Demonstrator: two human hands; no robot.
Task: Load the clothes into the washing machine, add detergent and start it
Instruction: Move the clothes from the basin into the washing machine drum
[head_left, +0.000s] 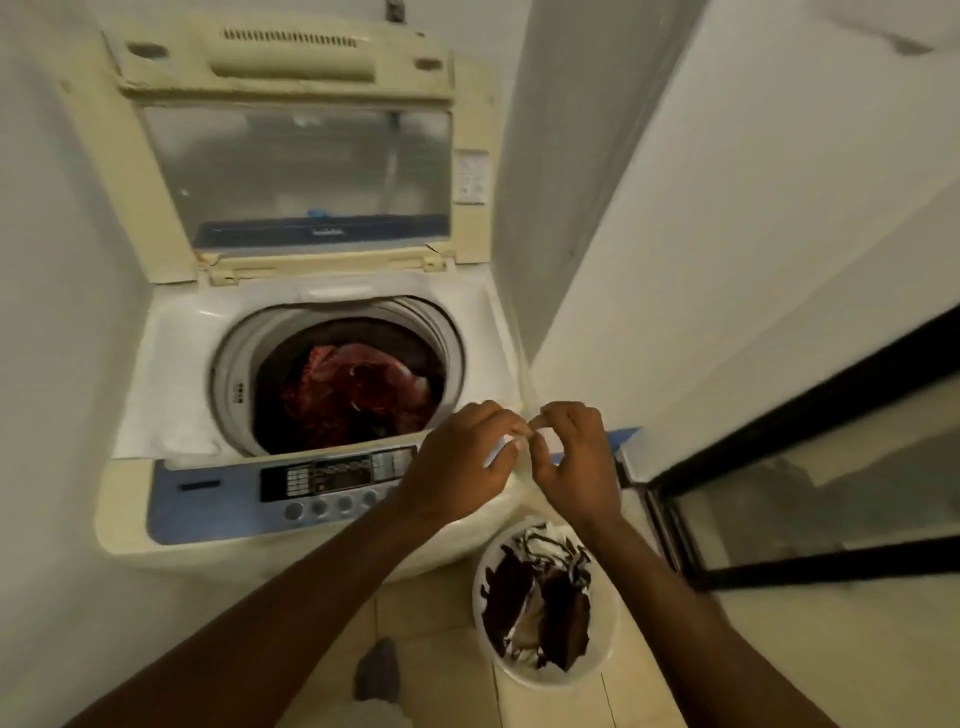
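Pinching a small white thing (511, 442) between left grip (457, 467) and right grip (576, 462), both curled onto it, above the front right corner of the washing machine (208, 499). In its open drum (234, 364), red clothes (358, 395); on the floor (431, 613) nearby, a basket (480, 587).

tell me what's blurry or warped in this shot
Head view: wide-angle lens bows the cream top-loading washing machine and white walls; light is dim and warm; left hand and right hand are motion-blurred, so the small white item their fingers pinch is unclear; dark control panel labels unreadable.
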